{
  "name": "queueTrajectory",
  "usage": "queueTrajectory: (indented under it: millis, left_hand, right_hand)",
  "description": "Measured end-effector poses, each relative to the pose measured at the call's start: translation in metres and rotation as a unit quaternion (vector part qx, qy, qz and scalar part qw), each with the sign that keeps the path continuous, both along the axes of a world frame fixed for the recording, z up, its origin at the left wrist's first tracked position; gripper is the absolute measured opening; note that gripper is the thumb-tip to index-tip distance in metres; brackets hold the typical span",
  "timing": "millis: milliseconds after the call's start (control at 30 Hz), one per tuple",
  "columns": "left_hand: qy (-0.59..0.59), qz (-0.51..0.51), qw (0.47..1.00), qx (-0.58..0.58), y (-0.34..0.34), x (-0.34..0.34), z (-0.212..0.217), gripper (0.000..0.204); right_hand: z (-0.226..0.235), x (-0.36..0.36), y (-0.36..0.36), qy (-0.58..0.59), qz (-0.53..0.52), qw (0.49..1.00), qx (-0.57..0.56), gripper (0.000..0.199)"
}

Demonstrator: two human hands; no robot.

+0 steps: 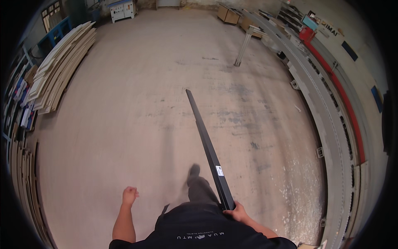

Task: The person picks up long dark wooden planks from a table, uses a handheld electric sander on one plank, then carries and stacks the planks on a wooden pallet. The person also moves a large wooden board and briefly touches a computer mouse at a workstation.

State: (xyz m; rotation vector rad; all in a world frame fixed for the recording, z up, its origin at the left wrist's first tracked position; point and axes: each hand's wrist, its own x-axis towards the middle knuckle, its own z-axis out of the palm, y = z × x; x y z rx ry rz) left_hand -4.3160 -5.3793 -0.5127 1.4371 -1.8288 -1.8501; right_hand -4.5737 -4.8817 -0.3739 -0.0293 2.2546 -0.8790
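My right hand (237, 211) grips the near end of a bundle of long black strips (209, 151) beside my right hip. They reach forward over the floor, and one strip sticks out farther than the rest at the far end. A small white label (219, 170) is stuck on the strips near my hand. My left hand (130, 195) hangs out to the left, well apart from the strips. Its fingers are curled in, with nothing seen in them. One shoe (194, 169) is stepping forward, blurred.
Stacked pale boards (62, 66) lean along the left side, with shelving (18, 95) beside them. Along the right runs a long grey machine (319, 108) with a red rail (340, 89). A metal post (243, 47) stands ahead. A white control cabinet (122, 11) is at the back.
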Motion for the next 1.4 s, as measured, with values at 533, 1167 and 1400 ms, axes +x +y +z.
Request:
queueTrajectory:
  millis: [533,1167,1400]
  left_hand:
    - [-0.117,0.023,0.985,0.125,-0.205,-0.42,0.007,0.024]
    - [-0.06,0.05,0.991,0.108,-0.593,-0.989,0.012,0.02]
    - [-0.086,-0.024,0.992,0.085,-0.665,-1.164,0.043,0.019]
  right_hand:
    - [0.039,-0.513,-0.276,-0.011,-0.019,1.0,-0.005,0.061]
    - [0.005,-0.996,-0.609,-0.007,-0.127,0.99,-0.059,0.06]
    - [0.054,-1.207,-0.71,0.008,-0.148,0.984,-0.101,0.053]
